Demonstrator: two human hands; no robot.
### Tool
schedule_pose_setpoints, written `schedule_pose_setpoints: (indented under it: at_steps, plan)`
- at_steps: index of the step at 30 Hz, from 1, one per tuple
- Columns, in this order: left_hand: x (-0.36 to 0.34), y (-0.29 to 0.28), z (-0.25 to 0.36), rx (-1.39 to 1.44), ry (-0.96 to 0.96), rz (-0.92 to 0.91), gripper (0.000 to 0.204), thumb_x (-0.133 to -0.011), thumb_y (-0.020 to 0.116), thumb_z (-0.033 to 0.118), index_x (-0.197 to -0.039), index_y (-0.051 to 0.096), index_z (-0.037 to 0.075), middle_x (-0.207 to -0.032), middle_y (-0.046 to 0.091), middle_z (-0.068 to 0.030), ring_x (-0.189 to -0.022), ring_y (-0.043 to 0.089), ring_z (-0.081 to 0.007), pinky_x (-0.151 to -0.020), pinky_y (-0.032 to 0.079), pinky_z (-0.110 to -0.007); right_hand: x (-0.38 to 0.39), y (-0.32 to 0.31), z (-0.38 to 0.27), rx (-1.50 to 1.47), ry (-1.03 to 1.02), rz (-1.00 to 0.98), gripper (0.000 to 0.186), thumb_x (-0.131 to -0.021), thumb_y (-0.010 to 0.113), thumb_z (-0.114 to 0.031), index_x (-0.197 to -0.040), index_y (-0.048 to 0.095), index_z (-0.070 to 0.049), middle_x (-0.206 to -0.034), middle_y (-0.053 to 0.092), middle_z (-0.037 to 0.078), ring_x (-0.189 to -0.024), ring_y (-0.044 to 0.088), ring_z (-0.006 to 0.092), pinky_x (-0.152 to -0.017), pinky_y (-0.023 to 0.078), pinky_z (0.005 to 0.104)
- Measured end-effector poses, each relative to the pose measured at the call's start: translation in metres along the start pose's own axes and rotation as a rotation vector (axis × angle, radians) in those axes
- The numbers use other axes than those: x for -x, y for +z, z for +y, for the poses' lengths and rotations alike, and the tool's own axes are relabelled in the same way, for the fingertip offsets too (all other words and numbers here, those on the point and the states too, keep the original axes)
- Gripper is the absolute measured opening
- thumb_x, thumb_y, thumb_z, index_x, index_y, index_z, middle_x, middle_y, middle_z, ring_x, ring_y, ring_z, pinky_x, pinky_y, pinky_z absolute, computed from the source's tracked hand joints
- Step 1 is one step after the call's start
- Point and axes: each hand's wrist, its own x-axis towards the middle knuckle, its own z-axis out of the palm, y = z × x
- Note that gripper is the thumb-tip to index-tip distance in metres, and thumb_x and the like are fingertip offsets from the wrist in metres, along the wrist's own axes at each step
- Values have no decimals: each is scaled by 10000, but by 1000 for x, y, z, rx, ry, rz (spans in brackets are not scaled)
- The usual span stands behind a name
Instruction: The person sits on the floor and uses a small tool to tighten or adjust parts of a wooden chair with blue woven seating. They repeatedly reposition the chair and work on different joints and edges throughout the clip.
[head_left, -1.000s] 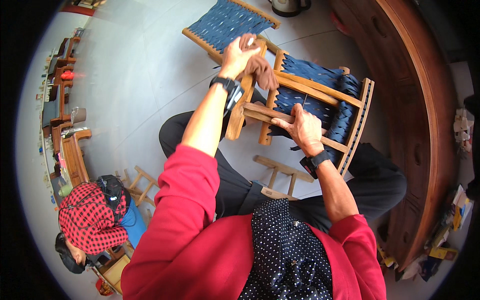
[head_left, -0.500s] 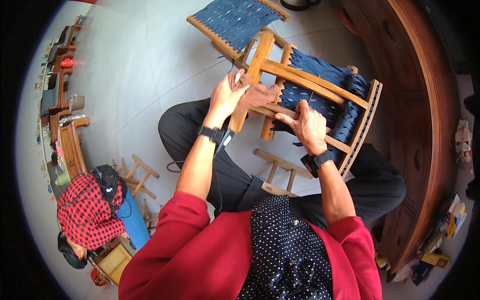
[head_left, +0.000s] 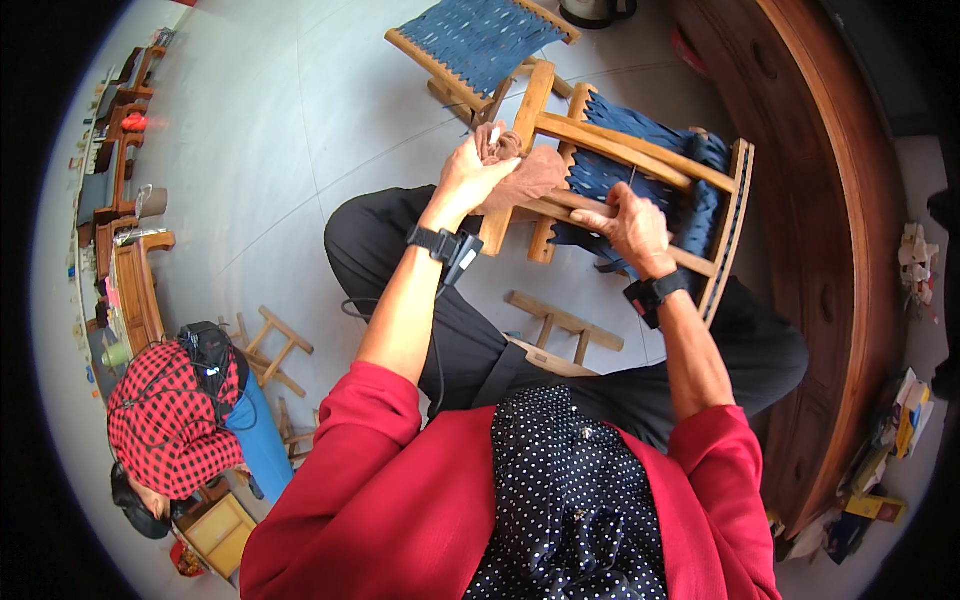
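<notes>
A folding wooden stool with a blue woven seat lies tipped across my knees, its pale wooden bars facing me. My left hand is closed on a crumpled brown cloth, which rests against the stool's leg and lower bar. Further right, my right hand wraps its fingers round that lower bar, thumb lying along the wood. A thin dark rod or strip shows just above this hand; I cannot tell what it is.
Another blue woven stool stands on the floor beyond. A wooden cabinet runs along the right. Below my hands, a loose wooden frame lies between my legs. A person in a checked shirt bends over at lower left, near more wooden frames.
The brown cloth, blurred by motion before, now shows sharply and spreads further right by the stool's leg. My right hand keeps its hold on the bar. The whole view has shifted slightly.
</notes>
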Motion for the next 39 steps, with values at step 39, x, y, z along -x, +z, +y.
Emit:
schedule_pose_setpoints:
  at_steps: [39]
  plan:
    - [14,18,28,-231,-66,-150,602,-845,799,121,-1370,539,-18,-1263,649,-67,-1107,614,-119,-1002,477,-282,-25,-14,36,111,180,-30,831,-819,556,-802,-896,751,2,-784,714,223,-782,719,377,-711,577,452]
